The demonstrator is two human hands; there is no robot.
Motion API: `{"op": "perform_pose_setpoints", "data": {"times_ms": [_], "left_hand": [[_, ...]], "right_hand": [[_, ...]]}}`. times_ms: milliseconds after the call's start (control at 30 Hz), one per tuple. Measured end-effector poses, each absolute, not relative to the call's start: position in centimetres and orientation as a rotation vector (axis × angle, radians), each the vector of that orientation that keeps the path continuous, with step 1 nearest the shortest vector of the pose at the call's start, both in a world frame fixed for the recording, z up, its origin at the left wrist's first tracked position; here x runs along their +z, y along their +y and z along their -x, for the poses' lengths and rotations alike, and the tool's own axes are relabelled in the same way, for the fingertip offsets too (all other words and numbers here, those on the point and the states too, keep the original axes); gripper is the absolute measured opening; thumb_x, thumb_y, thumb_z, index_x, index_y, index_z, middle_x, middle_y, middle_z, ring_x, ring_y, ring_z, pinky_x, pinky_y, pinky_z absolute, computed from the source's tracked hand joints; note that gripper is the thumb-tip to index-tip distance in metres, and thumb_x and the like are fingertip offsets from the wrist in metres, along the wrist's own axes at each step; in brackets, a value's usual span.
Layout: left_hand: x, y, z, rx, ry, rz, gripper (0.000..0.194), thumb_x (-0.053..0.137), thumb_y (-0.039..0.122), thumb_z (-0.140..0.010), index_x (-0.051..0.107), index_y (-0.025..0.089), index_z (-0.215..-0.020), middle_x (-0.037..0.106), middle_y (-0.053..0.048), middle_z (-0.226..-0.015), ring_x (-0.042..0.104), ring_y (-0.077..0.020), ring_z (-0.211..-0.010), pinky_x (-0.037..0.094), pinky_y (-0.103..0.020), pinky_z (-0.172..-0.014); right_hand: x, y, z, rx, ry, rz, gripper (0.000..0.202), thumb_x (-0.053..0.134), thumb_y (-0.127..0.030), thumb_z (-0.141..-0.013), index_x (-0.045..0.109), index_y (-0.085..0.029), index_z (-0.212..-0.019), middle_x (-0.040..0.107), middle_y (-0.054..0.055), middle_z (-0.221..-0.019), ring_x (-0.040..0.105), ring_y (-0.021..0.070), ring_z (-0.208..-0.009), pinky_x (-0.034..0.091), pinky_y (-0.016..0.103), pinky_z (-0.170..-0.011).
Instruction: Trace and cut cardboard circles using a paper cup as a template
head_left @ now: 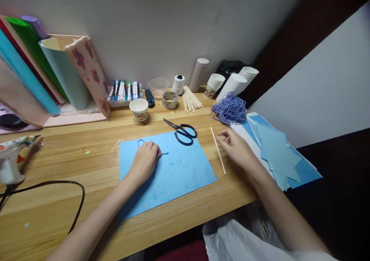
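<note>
My left hand [146, 159] rests on a blue sheet [179, 176] with its fingers closed around a thin blue strip [164, 153], whose end sticks out at the right. A small blue ring [140, 142] shows beyond its knuckles; whether it joins the strip is hidden. My right hand [231, 143] is just right of a thin wooden stick [219, 152] on the table. Its fingers are loosely curled and apart, with nothing visible in them. Black-handled scissors [185, 133] lie across the sheet's far edge, blades partly spread, between both hands.
Behind stand a paper cup [139, 110], markers [125, 91], a tape roll [170, 100], wooden sticks [191, 100] and stacked cups [215, 84]. Purple yarn [230, 110] and blue paper pieces [277, 147] lie right. A glue gun [11, 164] and its black cord [58, 183] occupy the left.
</note>
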State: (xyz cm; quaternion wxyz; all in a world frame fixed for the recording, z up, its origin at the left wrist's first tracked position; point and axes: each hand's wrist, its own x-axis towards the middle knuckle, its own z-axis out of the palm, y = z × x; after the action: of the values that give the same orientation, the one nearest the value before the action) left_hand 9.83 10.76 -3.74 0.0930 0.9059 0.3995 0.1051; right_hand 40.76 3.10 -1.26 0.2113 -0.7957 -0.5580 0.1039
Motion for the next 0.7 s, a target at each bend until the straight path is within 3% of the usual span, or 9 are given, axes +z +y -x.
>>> {"op": "perform_pose_setpoints", "data": {"times_ms": [133,333,467,600,700], "left_hand": [[-3.5,11.0,-12.0,0.38,1.131,-2.515,0.018,0.033,0.023,-0.094,0.049,0.019,-0.086,0.058,-0.006,-0.079,0.052,-0.0218,-0.073,0.037,-0.034,-0.066],[-2.7,11.0,-16.8,0.575,1.037,-2.006,0.01,0.038,0.027,-0.092,0.046,0.022,-0.095,0.061,-0.001,-0.08,0.058,-0.0181,-0.071,0.039,-0.029,-0.065],[-2.2,10.2,-17.1,0.673,0.984,-1.742,0.013,0.042,0.031,-0.09,0.046,0.022,-0.099,0.062,0.0,-0.078,0.056,-0.0144,-0.063,0.04,-0.027,-0.061],[-2.3,9.2,-14.3,0.755,0.988,-1.552,0.019,0.049,0.033,-0.087,0.046,0.02,-0.101,0.062,0.0,-0.075,0.056,-0.0144,-0.071,0.04,-0.026,-0.066],[-2.3,8.5,-11.3,0.779,1.016,-1.334,0.024,0.051,0.032,-0.084,0.051,0.019,-0.105,0.058,0.0,-0.078,0.048,-0.0114,-0.063,0.037,-0.023,-0.057]], "right_hand": [[-2.1,4.4,-40.6,0.306,-1.553,2.562,0.015,0.05,-0.024,-0.087,0.058,-0.012,-0.087,0.064,0.015,-0.095,0.061,0.0243,-0.091,0.042,0.031,-0.074],[-1.0,5.6,-39.8,0.29,-1.528,2.563,0.01,0.048,-0.019,-0.084,0.056,-0.015,-0.082,0.067,0.013,-0.085,0.062,0.0239,-0.082,0.038,0.029,-0.066],[1.9,4.9,-37.6,0.369,-1.604,2.123,0.005,0.049,-0.021,-0.086,0.053,-0.018,-0.085,0.065,0.004,-0.078,0.061,0.0171,-0.073,0.039,0.025,-0.064],[2.8,5.3,-32.7,0.916,-1.632,1.479,0.011,0.054,-0.029,-0.087,0.055,-0.019,-0.084,0.063,0.0,-0.075,0.059,0.0123,-0.069,0.041,0.022,-0.061],[1.6,5.9,-28.8,1.127,-1.588,1.274,0.014,0.058,-0.032,-0.086,0.058,-0.019,-0.085,0.063,-0.001,-0.076,0.059,0.0114,-0.069,0.042,0.022,-0.062]]}}
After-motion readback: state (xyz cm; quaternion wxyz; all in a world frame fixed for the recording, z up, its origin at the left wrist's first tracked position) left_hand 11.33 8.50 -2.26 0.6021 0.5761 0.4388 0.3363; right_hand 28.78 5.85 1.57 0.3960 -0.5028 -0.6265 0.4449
